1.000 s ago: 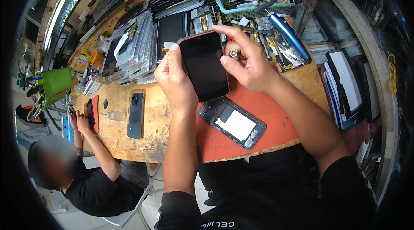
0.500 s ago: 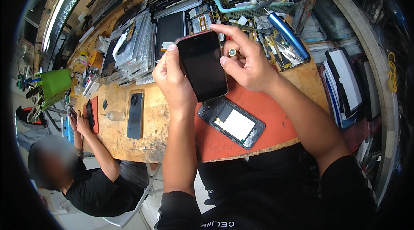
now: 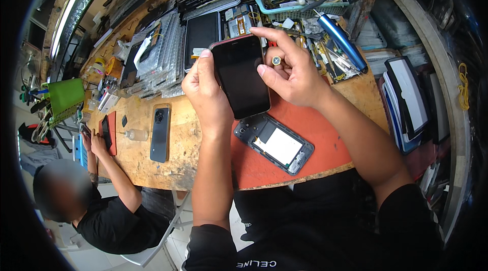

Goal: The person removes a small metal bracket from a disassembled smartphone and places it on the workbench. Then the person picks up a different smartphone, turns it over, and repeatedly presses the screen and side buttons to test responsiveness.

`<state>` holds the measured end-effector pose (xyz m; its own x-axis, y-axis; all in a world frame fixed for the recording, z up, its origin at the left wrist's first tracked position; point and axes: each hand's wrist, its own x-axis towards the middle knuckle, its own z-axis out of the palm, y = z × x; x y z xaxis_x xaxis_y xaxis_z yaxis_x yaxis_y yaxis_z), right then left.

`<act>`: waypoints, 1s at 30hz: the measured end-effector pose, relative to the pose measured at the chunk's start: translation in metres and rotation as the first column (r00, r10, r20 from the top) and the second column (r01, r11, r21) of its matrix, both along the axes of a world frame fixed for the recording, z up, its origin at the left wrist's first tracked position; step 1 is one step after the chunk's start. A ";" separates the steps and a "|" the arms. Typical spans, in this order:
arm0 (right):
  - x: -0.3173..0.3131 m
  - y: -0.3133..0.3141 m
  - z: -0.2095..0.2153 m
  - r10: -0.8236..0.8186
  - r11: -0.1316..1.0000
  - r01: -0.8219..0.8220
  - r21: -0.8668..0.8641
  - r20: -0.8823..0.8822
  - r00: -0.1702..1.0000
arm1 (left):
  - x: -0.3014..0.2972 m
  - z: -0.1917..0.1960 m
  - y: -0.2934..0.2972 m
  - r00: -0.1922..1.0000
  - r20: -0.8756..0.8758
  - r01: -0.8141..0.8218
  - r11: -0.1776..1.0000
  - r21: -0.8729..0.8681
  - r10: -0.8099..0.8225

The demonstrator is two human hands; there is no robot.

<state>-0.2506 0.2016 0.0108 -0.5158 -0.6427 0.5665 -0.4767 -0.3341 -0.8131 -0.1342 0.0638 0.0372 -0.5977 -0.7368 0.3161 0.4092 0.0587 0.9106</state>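
Black phone screen (image 3: 241,78) held upright above the workbench's (image 3: 132,156) near edge, left hand (image 3: 206,90) gripping its left side, right hand (image 3: 290,70) pinching the top right. Below, on the orange mat (image 3: 325,134), an opened phone frame (image 3: 274,143); grey phone (image 3: 160,133) left.

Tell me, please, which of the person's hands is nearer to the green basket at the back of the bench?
Right. The right hand grips the phone screen just below the green basket; the left hand holds the screen's other edge, farther left.
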 end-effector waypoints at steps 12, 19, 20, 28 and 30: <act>0.000 0.000 0.001 -0.017 0.999 0.018 0.027 -0.013 1.000 | -0.003 0.002 0.001 0.999 -0.028 0.020 0.993 0.113 -0.017; -0.003 0.002 -0.001 0.019 1.000 -0.019 0.020 -0.018 1.000 | -0.001 0.000 0.001 0.997 -0.059 0.044 0.994 0.095 -0.039; -0.003 0.002 0.000 0.038 0.999 -0.038 0.024 -0.009 0.999 | -0.001 0.000 0.001 0.998 -0.059 0.040 0.994 0.102 -0.034; -0.005 -0.001 -0.003 0.042 0.999 -0.043 -0.013 -0.024 0.999 | -0.003 0.001 0.001 0.999 -0.036 0.011 0.996 0.091 -0.008; -0.005 -0.002 -0.005 0.015 0.999 -0.016 -0.034 -0.021 1.000 | -0.002 0.000 0.000 0.999 -0.029 0.016 0.998 0.068 -0.014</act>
